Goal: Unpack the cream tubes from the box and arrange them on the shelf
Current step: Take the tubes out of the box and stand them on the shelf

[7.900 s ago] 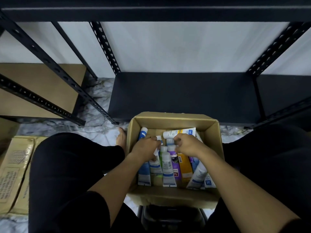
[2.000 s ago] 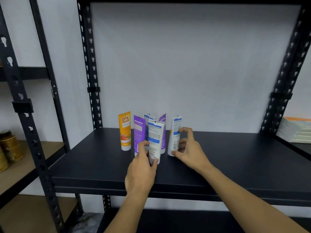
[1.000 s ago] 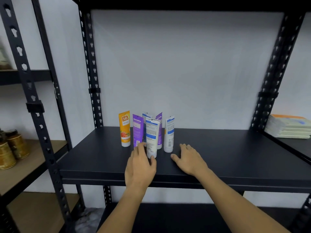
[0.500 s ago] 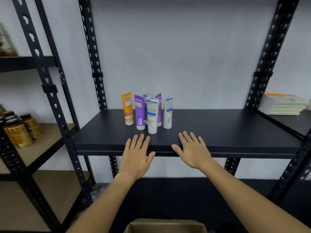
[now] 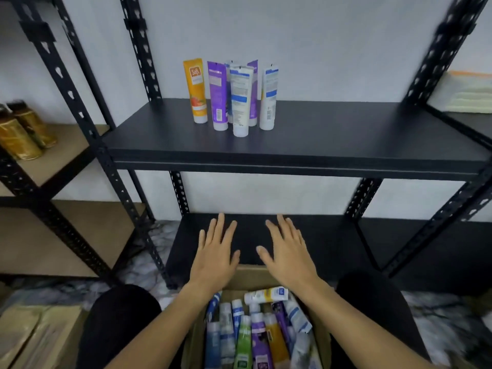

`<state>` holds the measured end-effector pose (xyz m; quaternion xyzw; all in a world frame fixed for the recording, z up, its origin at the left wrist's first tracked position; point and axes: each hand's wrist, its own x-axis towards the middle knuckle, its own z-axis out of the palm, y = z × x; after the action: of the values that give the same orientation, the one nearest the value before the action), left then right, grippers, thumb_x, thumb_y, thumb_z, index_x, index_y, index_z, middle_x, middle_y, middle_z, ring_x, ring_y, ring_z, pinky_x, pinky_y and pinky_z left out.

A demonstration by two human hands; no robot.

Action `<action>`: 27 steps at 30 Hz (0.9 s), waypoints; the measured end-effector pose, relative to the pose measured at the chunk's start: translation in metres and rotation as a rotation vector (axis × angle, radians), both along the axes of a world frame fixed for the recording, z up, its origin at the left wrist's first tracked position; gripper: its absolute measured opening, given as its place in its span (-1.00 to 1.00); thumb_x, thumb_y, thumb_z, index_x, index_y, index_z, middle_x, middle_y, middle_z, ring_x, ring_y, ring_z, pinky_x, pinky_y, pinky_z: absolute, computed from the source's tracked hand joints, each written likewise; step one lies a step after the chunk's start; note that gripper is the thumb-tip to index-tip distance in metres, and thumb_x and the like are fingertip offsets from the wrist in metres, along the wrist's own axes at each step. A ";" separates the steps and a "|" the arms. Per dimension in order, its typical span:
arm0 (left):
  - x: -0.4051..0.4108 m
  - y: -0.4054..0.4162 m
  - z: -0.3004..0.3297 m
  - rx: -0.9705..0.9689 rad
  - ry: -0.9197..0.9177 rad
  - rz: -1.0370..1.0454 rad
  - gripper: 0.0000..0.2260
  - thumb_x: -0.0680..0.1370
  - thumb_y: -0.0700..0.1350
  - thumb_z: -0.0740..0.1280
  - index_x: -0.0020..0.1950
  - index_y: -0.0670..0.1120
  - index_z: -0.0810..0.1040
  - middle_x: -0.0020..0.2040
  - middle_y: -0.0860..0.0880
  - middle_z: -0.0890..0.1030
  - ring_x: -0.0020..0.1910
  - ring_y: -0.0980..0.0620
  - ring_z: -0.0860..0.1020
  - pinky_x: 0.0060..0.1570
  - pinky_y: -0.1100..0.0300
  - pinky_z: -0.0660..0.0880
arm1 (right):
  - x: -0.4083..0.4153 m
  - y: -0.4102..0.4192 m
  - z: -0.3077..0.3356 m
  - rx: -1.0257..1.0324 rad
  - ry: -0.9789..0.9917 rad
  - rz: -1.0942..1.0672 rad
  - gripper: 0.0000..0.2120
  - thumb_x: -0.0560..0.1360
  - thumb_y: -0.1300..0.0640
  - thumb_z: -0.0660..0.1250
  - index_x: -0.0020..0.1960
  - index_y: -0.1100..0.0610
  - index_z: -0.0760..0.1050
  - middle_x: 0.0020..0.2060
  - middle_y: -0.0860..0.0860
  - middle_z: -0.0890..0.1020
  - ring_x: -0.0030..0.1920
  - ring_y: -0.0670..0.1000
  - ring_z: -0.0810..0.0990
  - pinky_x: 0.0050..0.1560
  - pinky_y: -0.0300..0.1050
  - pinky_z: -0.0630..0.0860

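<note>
Black slotted-steel racking (image 5: 138,57) against a pale wall, one dark shelf (image 5: 332,139) at mid height carrying the goods placed so far; a lower dark deck beneath it, marbled floor to the left. Cardboard box (image 5: 253,275), open-topped, between the person's knees, still well stocked with cream tubes (image 5: 253,331) lying mostly lengthwise, caps toward the shelf, and one white tube (image 5: 266,294) laid crosswise on top. Standing group on the shelf, left of centre, all cap-down: an orange tube (image 5: 196,89) apart at the left, a purple tube (image 5: 218,95), a white-and-blue tube (image 5: 240,99) in front, another white tube (image 5: 268,97) at the right, two more half hidden behind. Left hand (image 5: 215,254) and right hand (image 5: 288,255), both flat and spread, palms down, fingers straight, hovering over the far rim of the box and holding nothing. Handling, as judged: tubes look light, with soft squeezable plastic bodies and slick printed skins; the cap is the only rigid part and the flat crimped tail the thinnest. Best taken round the body near the cap, lightly, several to a hand. Standing on narrow caps they look likely to topple if knocked, so each wants setting down square and just beside its neighbour.
</note>
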<state>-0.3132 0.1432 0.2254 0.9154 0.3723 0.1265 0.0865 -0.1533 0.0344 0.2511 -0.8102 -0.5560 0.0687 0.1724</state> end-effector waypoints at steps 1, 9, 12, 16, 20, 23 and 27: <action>-0.004 -0.006 -0.013 -0.048 0.035 0.000 -0.40 0.65 0.03 0.14 0.62 0.01 -0.06 0.61 -0.07 -0.22 0.59 -0.07 -0.21 0.53 -0.03 -0.18 | -0.003 -0.004 -0.013 -0.062 0.032 0.000 -0.35 0.63 -0.19 0.09 0.62 0.01 0.00 0.61 0.07 -0.04 0.60 0.10 -0.12 0.56 0.06 -0.06; -0.017 -0.022 -0.089 -0.243 0.158 -0.001 -0.46 0.63 0.05 0.19 0.58 -0.04 0.15 0.61 -0.12 0.00 0.58 -0.12 0.06 0.53 -0.03 0.03 | -0.005 -0.018 -0.091 -0.478 0.207 0.001 -0.29 0.57 -0.10 0.28 0.60 0.05 0.04 0.53 0.11 0.23 0.51 0.17 0.19 0.43 0.07 0.26; -0.015 -0.025 -0.112 -0.369 0.180 0.008 -0.48 0.63 0.02 0.21 0.56 -0.03 0.17 0.60 -0.10 0.04 0.56 -0.08 0.09 0.51 0.03 0.09 | -0.009 -0.021 -0.112 -0.600 0.249 0.012 -0.33 0.55 -0.09 0.29 0.57 0.04 0.12 0.49 0.12 0.31 0.46 0.20 0.27 0.40 0.09 0.33; -0.015 -0.031 -0.143 -0.554 0.238 -0.012 -0.48 0.61 0.00 0.28 0.52 -0.07 0.22 0.58 -0.11 0.11 0.55 -0.10 0.15 0.44 0.04 0.25 | -0.014 -0.022 -0.133 -0.733 0.293 0.042 -0.33 0.54 -0.06 0.33 0.55 0.01 0.13 0.47 0.13 0.31 0.46 0.21 0.26 0.38 0.13 0.35; -0.017 -0.031 -0.163 -0.618 0.315 -0.034 -0.46 0.61 0.01 0.29 0.54 -0.02 0.21 0.57 -0.05 0.17 0.52 -0.12 0.20 0.37 -0.02 0.34 | -0.012 -0.021 -0.146 -0.763 0.299 0.067 -0.27 0.49 0.00 0.40 0.55 0.00 0.13 0.50 0.10 0.30 0.47 0.18 0.28 0.36 0.11 0.38; -0.018 -0.029 -0.177 -0.679 0.340 -0.029 -0.45 0.57 -0.01 0.33 0.53 0.00 0.23 0.52 -0.03 0.26 0.48 -0.11 0.26 0.36 -0.10 0.35 | -0.007 -0.023 -0.154 -0.787 0.324 0.069 -0.21 0.48 -0.03 0.42 0.58 -0.03 0.08 0.54 0.09 0.22 0.46 0.20 0.30 0.35 0.10 0.40; -0.011 -0.029 -0.191 -0.706 0.360 -0.013 -0.47 0.56 -0.02 0.35 0.49 0.00 0.29 0.45 -0.03 0.35 0.41 -0.12 0.34 0.29 -0.09 0.40 | -0.002 -0.024 -0.164 -0.777 0.332 0.069 -0.28 0.49 0.06 0.38 0.55 -0.04 0.12 0.51 0.06 0.27 0.43 0.21 0.34 0.32 0.10 0.42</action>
<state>-0.3245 0.1146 0.0343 0.8392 0.3962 -0.1723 0.3302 -0.1550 0.0100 0.0873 -0.7737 -0.4803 0.4086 -0.0612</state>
